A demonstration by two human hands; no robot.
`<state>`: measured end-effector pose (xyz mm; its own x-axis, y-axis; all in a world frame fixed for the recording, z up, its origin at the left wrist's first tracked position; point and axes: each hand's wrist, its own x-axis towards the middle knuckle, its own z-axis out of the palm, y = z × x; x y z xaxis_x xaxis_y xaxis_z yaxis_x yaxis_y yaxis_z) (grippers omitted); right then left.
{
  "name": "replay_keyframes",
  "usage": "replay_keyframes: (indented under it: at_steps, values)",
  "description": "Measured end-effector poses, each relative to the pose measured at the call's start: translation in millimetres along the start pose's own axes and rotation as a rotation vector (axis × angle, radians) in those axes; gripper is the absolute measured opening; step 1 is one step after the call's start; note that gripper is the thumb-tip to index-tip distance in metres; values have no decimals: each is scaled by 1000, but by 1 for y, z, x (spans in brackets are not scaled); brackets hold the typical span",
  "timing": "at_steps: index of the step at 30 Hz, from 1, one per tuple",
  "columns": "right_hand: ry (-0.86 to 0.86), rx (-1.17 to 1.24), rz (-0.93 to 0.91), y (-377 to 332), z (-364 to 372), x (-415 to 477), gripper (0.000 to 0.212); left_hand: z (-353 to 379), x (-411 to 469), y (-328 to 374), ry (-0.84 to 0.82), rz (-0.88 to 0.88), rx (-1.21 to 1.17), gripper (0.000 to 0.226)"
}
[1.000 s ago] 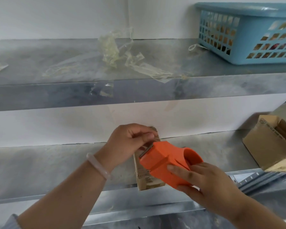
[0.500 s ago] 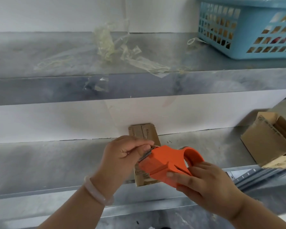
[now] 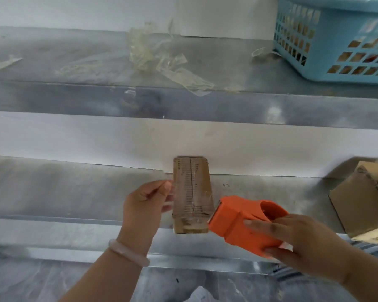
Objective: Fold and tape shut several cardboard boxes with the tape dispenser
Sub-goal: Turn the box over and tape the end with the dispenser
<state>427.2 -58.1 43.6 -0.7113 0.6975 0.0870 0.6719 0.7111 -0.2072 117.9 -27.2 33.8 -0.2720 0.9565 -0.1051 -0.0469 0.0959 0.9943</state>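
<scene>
**Hands are parting across the box: tape is going on**

Nearest the camera, the right hand (image 3: 301, 243) is holding the orange tape dispenser (image 3: 244, 223), its grip wrapped round the body with the fingers lying over the top and the thumb underneath. A second ago the dispenser was sitting in front of the box. Now it is lying at the box's 4 o'clock, its mouth touching the lower right edge.

The left hand (image 3: 146, 203), which was pinching at the dispenser's mouth, is now sitting at the box's 9 o'clock. Its thumb tip is just beside the left edge and its fingers are loosely curled. Whether that grip is pinching a clear tape end cannot be told.

The small cardboard box (image 3: 192, 188) is standing between the two hands on the lower shelf (image 3: 63, 192), its folded flaps facing up and looking glossy. That suggests a strip is being drawn across the seam, so this box is probably being sealed and the tape is still waiting to be pressed down and cut.

At 3 o'clock another cardboard box (image 3: 358, 205) is lying tilted and open, probably waiting its turn. Farther off, at 12 o'clock, tape scraps (image 3: 162, 59) are lying on the upper shelf (image 3: 52, 62), and a blue basket (image 3: 336, 40) is sitting at 1 o'clock.
</scene>
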Motion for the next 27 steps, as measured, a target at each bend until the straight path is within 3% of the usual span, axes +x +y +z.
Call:
replay_keyframes:
  at_steps: [5,7,13,17,22,27]
  values:
    - [-82,75,85,26,-11,-12,69,-13,-1,-16,169,-193,-107,11]
    - [-110,106,157,36,-17,-17,71,-21,1,-21,151,-226,-82,11]
    - [-380,58,185,51,-16,-2,88,-13,-2,-41,236,-294,-114,10]
    - [-383,80,189,59,-11,4,78,-7,0,-51,280,-318,-36,8]
    - [-368,188,192,67,-1,10,92,5,5,-69,303,-361,90,9]
    - [-380,226,211,67,6,20,90,20,5,-80,241,-398,147,15]
